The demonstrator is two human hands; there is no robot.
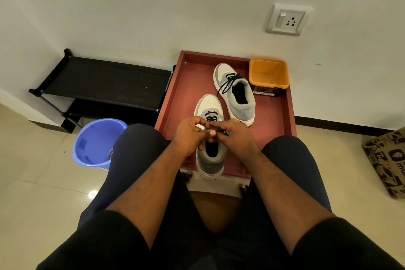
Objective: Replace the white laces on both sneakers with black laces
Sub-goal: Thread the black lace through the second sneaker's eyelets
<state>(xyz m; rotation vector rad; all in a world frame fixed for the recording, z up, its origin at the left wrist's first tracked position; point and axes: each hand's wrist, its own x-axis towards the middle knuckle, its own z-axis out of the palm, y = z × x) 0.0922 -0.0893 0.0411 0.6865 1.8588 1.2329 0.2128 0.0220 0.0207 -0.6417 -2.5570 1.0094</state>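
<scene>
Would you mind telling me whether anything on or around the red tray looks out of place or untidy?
Only slightly: the far sneaker sits askew on the red tray, its black lace untied and trailing over the side. Nothing looks spilled or damaged.

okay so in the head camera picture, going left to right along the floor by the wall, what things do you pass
Black two-tier shoe rack → blue plastic bucket → red-brown tray holding grey-and-white sneakers → orange plastic tub at the tray's far right corner → patterned cardboard box.

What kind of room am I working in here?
Likely a home entryway or room corner: a black shoe rack against a white wall, a wall socket and glossy tiled floor, with sneakers on a red tray.
</scene>
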